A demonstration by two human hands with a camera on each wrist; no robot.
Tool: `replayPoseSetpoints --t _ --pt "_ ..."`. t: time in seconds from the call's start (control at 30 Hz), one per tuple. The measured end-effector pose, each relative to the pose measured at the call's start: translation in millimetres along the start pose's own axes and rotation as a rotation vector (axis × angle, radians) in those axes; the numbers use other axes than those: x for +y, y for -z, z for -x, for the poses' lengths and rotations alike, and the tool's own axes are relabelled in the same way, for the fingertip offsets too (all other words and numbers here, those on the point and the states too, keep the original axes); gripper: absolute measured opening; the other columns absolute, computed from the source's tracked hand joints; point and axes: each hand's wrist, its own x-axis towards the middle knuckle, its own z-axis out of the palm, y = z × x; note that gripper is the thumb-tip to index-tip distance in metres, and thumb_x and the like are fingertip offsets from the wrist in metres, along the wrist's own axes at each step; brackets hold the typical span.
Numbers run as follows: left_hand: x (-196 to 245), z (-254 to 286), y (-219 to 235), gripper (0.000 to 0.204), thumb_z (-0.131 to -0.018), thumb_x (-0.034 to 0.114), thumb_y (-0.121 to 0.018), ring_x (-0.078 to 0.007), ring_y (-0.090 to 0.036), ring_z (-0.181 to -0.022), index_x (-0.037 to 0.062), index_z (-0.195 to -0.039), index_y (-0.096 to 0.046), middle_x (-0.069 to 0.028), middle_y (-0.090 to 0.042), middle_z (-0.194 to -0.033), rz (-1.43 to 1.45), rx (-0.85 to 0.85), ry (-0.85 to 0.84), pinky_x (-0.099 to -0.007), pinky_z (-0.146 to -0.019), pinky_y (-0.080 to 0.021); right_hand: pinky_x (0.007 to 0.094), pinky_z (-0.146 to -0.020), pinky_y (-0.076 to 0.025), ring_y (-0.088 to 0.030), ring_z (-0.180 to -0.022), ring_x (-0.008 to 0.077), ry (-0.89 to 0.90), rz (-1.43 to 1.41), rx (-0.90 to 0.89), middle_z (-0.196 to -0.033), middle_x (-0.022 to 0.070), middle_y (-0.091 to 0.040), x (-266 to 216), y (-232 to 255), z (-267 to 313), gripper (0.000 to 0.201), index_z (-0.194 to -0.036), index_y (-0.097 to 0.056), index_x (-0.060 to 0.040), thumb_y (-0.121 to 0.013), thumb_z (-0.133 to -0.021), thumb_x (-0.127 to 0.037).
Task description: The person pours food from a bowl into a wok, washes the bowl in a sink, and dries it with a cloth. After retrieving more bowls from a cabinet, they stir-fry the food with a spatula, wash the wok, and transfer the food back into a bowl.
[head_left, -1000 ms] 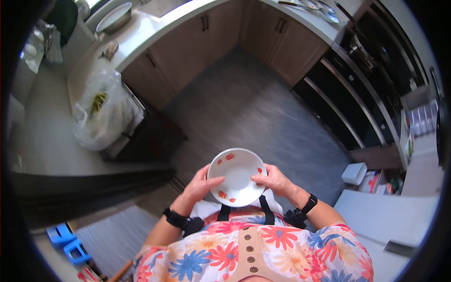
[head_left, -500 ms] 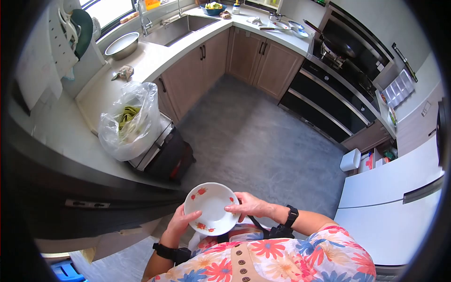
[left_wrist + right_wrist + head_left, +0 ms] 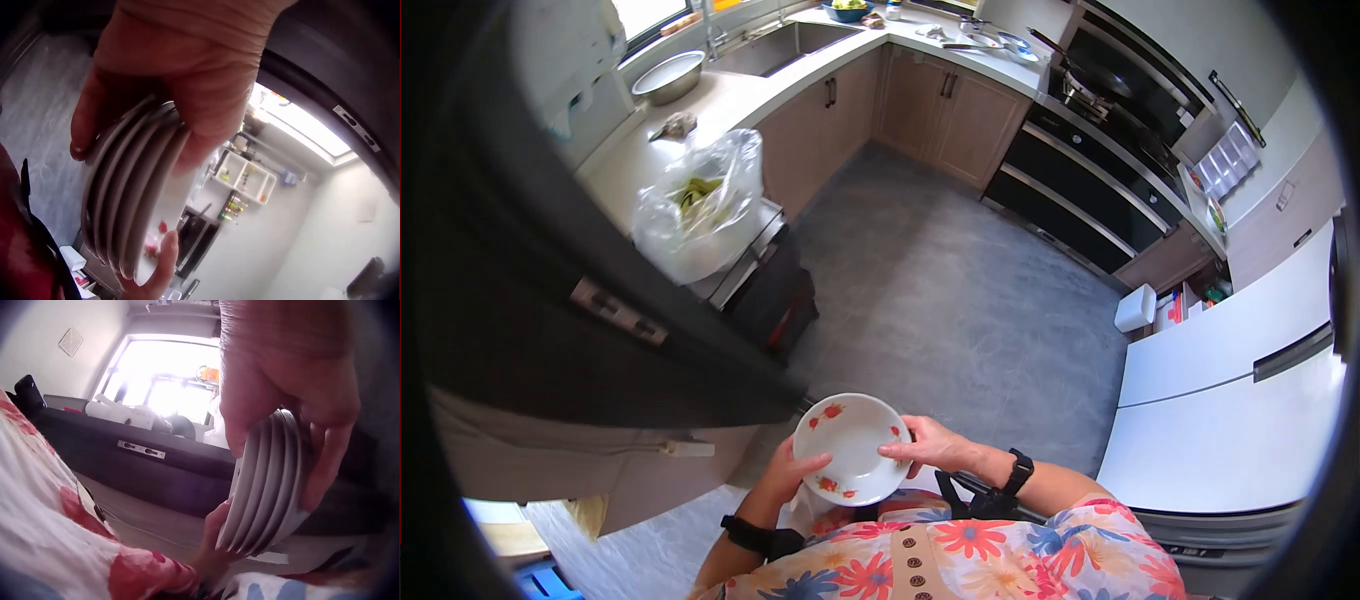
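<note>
A stack of several white plates (image 3: 852,447) with red flowers is held in front of the person's waist. The left hand (image 3: 784,472) grips its left side, the thumb laid over the rim onto the top plate. On the opposite side, the right hand (image 3: 936,444) holds the rim with its thumb on top and fingers underneath. Both wrist views show the nested plate edges (image 3: 115,200) lying close together between thumb and fingers. The stack (image 3: 265,481) appears as evenly layered rims under the right hand. Its bottom is partly hidden by the fingers.
A dark door edge (image 3: 730,350) with a metal latch plate (image 3: 618,312) stands close on the left. Beyond it, a plastic bag of greens (image 3: 700,205) sits on a dark bin-like stand. A white fridge (image 3: 1200,430) is on the right, with a stove (image 3: 1100,130) at the back.
The view has turned and shifted, bringing the dark door edge close on the left. Both hands keep hold of the plates, which now appear lower and further left in view.
</note>
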Motion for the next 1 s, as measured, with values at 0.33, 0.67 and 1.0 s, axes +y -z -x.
replayPoseSetpoints --t 0.33,0.67,1.0 --pt "-14.6 117.7 118.8 0.061 -0.072 0.023 -0.073 -0.0201 -0.055 -0.102 0.0002 -0.122 -0.047 -0.0116 -0.057 -0.112 -0.102 -0.103 0.118 -0.0329 -0.088 -0.045 0.0283 -0.054 -0.054 -0.061 -0.078 0.0177 -0.045 -0.089 0.106 -0.093 0.0107 -0.061 38.9 -181.0 -2.8 0.050 -0.113 -0.051 -0.0004 -0.066 -0.080 -0.034" --pt "-44.5 237.5 182.7 0.067 -0.073 0.028 -0.072 -0.0212 -0.051 -0.107 -0.0008 -0.126 -0.044 -0.0131 -0.055 -0.117 -0.128 -0.096 0.042 -0.0330 -0.094 -0.039 0.0277 -0.054 -0.054 -0.062 -0.079 0.0168 -0.038 -0.104 0.028 -0.095 0.0103 -0.062 67.0 -303.6 5.8 0.053 -0.115 -0.050 0.0017 -0.067 -0.079 -0.032" --pt "-52.4 335.4 234.8 0.068 -0.074 0.026 -0.071 -0.0248 -0.050 -0.109 -0.0033 -0.127 -0.041 -0.0167 -0.054 -0.118 -0.152 -0.086 0.085 -0.0350 -0.095 -0.039 0.0258 -0.057 -0.053 -0.060 -0.075 0.0137 0.028 -0.161 0.064 -0.089 0.0087 -0.061 105.2 -412.0 16.8 0.043 -0.108 -0.052 0.0035 -0.067 -0.079 -0.024"
